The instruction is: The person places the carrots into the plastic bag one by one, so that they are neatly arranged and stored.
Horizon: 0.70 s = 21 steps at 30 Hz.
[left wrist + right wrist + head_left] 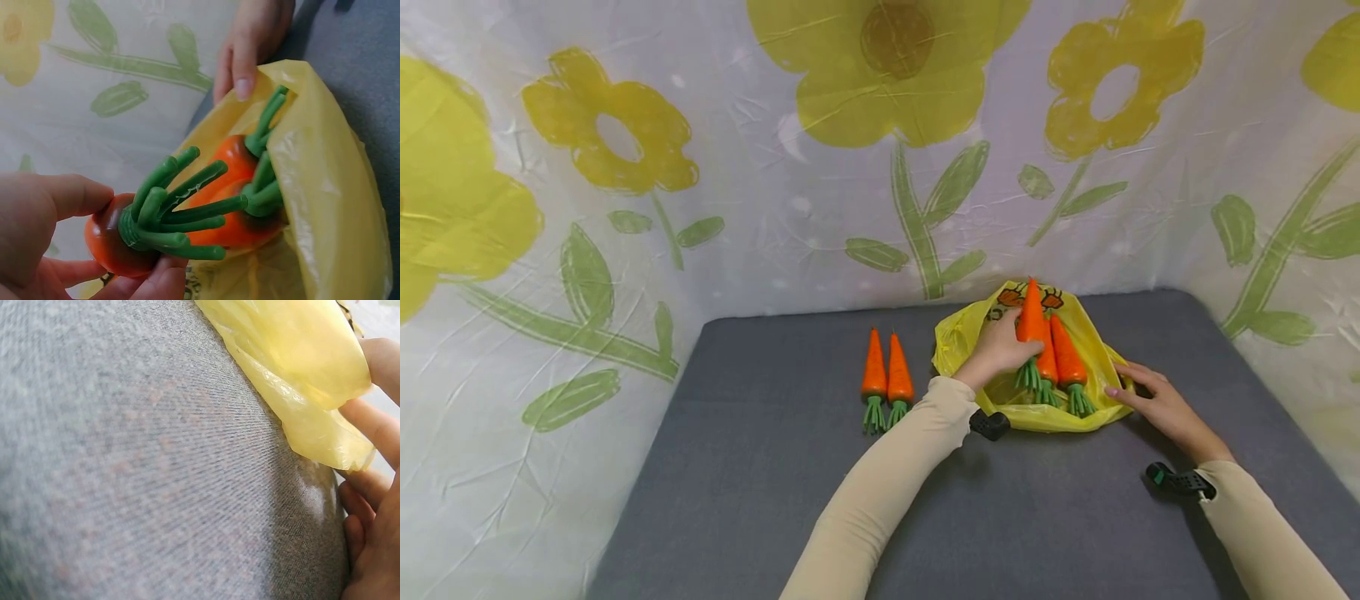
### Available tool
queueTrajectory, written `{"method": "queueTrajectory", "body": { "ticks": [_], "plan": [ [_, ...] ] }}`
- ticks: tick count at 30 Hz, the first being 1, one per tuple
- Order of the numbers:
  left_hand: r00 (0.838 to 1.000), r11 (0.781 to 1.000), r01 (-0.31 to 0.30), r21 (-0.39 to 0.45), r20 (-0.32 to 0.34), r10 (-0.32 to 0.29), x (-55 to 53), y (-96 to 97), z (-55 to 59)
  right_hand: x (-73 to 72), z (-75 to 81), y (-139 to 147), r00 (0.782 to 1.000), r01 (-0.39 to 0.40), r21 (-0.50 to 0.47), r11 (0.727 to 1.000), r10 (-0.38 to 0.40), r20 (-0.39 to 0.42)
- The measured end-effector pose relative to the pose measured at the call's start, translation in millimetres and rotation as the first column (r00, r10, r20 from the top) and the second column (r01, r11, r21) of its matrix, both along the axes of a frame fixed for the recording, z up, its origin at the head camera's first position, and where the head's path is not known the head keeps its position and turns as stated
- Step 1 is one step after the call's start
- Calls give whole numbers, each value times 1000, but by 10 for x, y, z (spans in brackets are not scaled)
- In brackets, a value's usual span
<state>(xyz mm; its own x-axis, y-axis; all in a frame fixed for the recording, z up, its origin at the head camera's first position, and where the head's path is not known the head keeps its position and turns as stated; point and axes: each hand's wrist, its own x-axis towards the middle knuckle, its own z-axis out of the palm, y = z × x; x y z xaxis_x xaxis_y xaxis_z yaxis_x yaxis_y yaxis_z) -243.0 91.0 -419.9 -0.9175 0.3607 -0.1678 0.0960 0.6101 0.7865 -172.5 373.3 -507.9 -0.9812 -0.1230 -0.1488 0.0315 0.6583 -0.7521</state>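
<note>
My left hand (pixel 998 348) grips an orange carrot (pixel 1031 310) near its green stalks, tip pointing up, over the mouth of a yellow plastic bag (pixel 952 335). In the left wrist view, thumb and fingers wrap the thick end of that carrot (pixel 103 232). Two more carrots lie in the bag, one at the right (pixel 1067 354) and one partly behind the held carrot (pixel 1047 364). My right hand (pixel 1165 410) pinches the bag's right edge; the right wrist view has the yellow film (pixel 325 428) between its fingers.
Two carrots, one at left (pixel 874 371) and one beside it (pixel 898 375), lie side by side on the grey table (pixel 760 467), stalks toward me. Behind the table hangs a white sheet (pixel 775 208) printed with yellow flowers. Black wrist straps sit on both arms.
</note>
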Motion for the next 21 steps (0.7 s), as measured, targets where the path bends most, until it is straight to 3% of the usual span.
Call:
{"method": "queueTrajectory", "body": {
  "ticks": [9,21],
  "plan": [
    [996,995,13,-101,-90,-23,-13,62,-145,4,-12,2,1000,0,-2,1000,0,14],
    [999,991,-12,-130,-53,5,29,75,-229,6,-9,9,1000,-4,-11,1000,4,-5]
  ]
}}
